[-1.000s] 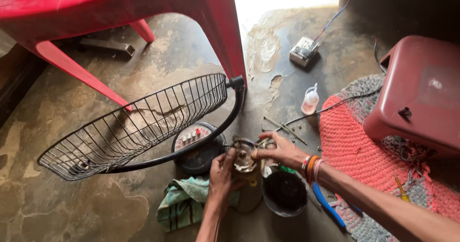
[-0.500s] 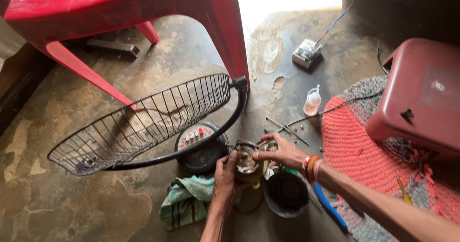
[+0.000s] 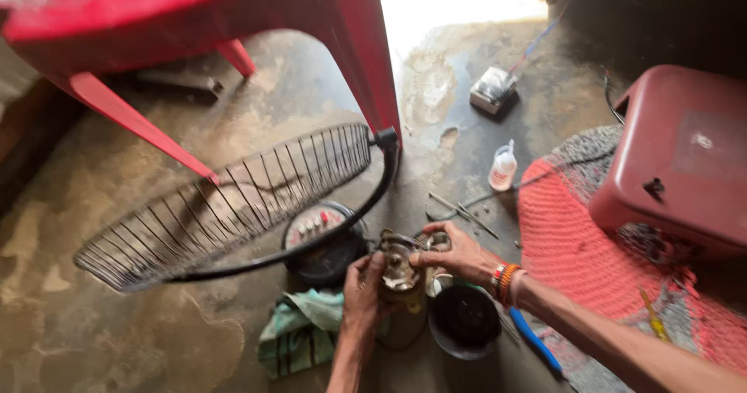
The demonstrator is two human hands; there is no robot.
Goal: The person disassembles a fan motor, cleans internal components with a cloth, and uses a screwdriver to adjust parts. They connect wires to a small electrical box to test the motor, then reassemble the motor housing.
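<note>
Both at once on the small fan motor point(image 3: 401, 272), upright on the floor point(image 3: 156, 338): left hand point(image 3: 362, 293) gripping from seven o'clock, right hand point(image 3: 459, 254) pinching its top from three o'clock, equally near, wire fan guard point(image 3: 226, 202) at ten o'clock.

The left hand point(image 3: 363, 290) reaches up from the lower edge of the view, forearm nearly vertical, fingers curled and closed in a grip, thumb tip pointing up and inward; the right hand point(image 3: 457, 254) comes in from the lower right, forearm bare and stretched diagonally, wrist banded with bright bangles, fingers bent and pinching inward toward the left hand; the two hands nearly meet.
</note>
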